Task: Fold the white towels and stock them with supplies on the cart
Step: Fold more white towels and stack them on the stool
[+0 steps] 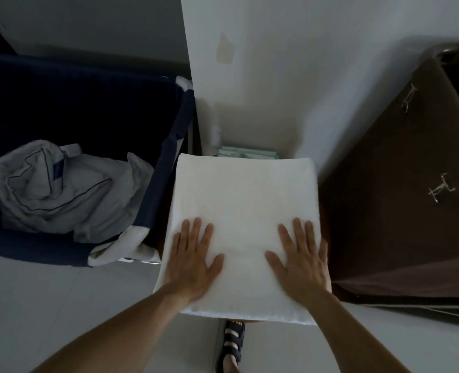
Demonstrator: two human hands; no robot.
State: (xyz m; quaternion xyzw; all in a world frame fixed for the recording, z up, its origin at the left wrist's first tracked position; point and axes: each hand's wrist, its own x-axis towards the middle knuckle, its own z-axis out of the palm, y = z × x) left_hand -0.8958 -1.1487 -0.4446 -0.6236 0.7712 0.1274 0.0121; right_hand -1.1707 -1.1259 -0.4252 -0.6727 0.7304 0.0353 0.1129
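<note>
Flat hands point(193, 261) point(301, 262), square white terry towel point(243, 195)

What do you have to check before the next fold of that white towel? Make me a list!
1. Left hand and right hand flat on the folded white terry towel: ok.
2. Towel top smooth: ok, one faint crease between the hands.
3. Far edge straight: ok.
4. Near edge supported underneath: cannot tell.
5. Pale green stack behind the towel untouched: cannot tell, partly hidden.
6. Crumpled white linen apart, in the navy fabric bin: ok.
</note>
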